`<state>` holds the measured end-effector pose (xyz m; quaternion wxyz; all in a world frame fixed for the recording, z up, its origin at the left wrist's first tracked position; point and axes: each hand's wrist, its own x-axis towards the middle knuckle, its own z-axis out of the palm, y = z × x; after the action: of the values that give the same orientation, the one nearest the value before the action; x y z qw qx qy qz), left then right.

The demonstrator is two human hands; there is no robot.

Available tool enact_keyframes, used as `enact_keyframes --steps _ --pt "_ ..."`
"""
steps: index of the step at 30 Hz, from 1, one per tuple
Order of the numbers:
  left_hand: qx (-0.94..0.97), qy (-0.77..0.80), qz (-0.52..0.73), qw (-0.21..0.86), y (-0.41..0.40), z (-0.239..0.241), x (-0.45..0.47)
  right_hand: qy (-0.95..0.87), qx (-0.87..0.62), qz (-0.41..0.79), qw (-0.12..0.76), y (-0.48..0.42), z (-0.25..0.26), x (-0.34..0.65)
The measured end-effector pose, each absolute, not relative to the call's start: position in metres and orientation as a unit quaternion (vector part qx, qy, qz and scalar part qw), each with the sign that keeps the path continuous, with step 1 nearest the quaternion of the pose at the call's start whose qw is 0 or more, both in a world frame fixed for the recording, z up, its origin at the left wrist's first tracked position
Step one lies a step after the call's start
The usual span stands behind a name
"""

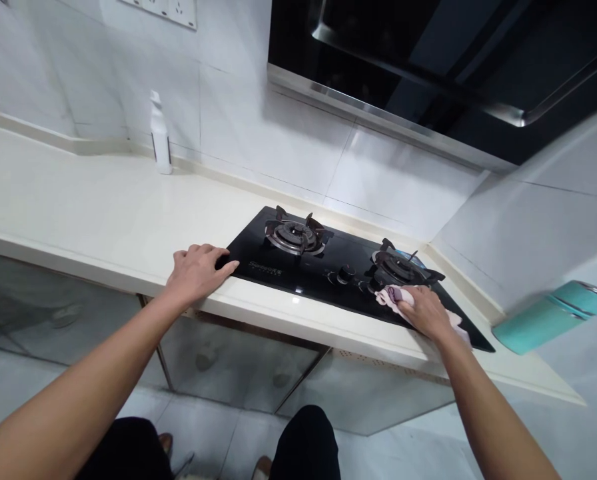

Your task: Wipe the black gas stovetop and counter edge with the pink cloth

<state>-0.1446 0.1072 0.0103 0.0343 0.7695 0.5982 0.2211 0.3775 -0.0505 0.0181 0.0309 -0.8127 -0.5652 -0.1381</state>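
A black glass gas cooktop [273,263] is set into the pale countertop, with a left burner [298,235] and a right burner [401,263]. Two control knobs sit between the burners near the front, one of them a round black knob [347,273]. My right hand [425,310] presses a light pink cloth [389,297] with a darker patch onto the cooktop's front right part, just in front of the right burner. At the cooktop's left front corner, my left hand [197,272] rests on the counter edge, holding nothing, its thumb apart from the fingers.
Toward the back left stands a white spray bottle [160,137] against the tiled wall. A turquoise canister [553,317] is on the counter at the right. Overhead hangs a black range hood [403,47]. Cabinet doors [233,363] lie below the counter edge.
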Motion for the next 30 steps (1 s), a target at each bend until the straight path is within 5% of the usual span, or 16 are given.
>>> enact_keyframes --steps 22,30 --pt "0.759 0.606 0.232 0.050 0.107 0.013 -0.143 -0.665 -0.728 0.166 0.019 0.093 0.081 0.344" --pt "0.763 0.604 0.228 0.039 0.111 0.010 -0.142 -0.675 -0.715 0.175 0.057 0.098 0.082 0.311"
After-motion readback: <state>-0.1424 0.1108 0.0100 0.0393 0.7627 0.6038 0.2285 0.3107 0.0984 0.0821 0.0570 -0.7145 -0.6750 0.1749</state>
